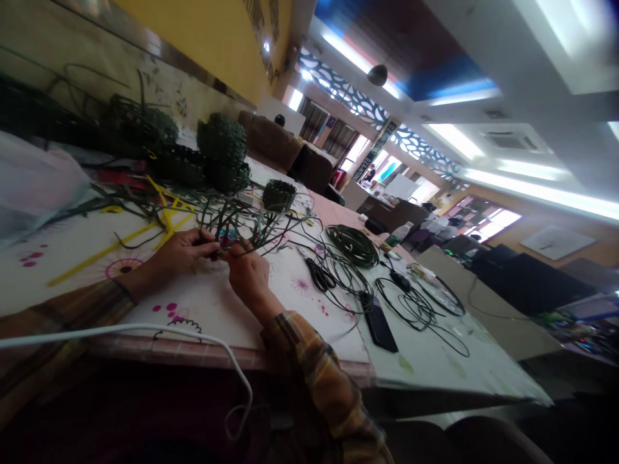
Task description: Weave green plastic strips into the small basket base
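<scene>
My left hand (191,251) and my right hand (246,269) meet over the table, fingers pinched close together. Between them is a piece of weaving made of dark green strips (256,235), whose loose ends fan out away from me. Both hands grip its near edge; the exact spot under the fingertips is hidden. A small dark green woven basket (279,195) stands just beyond the strips. To the left of my left hand lies a yellow plastic frame (167,216) with long thin bars.
Larger green woven baskets (222,145) are stacked by the wall. To the right lie black-handled scissors (319,275), a coil of green strip (352,245), a dark phone (381,327) and a bottle (399,234). A white cable (193,332) crosses in front of me. People sit far back.
</scene>
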Demonstrator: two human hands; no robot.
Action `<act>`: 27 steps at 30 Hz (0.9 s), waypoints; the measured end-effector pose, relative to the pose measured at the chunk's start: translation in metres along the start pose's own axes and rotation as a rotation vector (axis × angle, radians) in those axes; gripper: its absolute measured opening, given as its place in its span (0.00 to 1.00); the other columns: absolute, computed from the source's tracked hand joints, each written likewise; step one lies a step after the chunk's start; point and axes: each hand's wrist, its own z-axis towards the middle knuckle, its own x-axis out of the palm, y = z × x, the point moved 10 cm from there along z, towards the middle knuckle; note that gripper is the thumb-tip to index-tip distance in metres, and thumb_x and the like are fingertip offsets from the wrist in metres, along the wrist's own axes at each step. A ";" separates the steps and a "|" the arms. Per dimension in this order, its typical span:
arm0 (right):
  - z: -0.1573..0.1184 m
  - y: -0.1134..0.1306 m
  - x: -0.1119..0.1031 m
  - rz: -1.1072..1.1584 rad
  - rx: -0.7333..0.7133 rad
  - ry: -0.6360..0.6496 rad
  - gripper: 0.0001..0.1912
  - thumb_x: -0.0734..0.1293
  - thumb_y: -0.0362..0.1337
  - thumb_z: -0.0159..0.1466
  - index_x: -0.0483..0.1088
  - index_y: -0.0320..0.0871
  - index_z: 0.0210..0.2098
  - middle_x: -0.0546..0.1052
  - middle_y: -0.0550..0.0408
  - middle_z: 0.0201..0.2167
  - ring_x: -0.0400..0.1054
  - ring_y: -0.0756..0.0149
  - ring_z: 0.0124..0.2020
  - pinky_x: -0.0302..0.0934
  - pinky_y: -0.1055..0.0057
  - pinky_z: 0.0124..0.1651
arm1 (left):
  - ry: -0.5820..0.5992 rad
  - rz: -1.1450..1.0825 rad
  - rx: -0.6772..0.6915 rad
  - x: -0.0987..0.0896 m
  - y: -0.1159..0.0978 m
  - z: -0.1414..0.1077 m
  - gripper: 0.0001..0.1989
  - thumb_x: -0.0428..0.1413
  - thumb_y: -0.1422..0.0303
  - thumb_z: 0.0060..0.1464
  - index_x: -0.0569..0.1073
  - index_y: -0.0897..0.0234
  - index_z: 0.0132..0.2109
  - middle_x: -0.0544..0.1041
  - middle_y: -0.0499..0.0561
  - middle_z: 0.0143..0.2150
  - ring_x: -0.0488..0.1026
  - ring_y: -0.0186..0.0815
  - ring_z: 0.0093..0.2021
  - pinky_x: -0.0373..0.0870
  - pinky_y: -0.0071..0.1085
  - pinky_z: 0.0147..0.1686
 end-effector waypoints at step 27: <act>0.016 -0.013 -0.003 0.067 0.060 -0.011 0.13 0.60 0.36 0.77 0.78 0.45 0.46 0.82 0.51 0.48 0.76 0.62 0.47 0.57 0.70 0.38 | -0.016 -0.210 -0.106 0.006 0.000 -0.003 0.29 0.71 0.43 0.44 0.79 0.65 0.38 0.81 0.52 0.34 0.69 0.31 0.25 0.70 0.27 0.26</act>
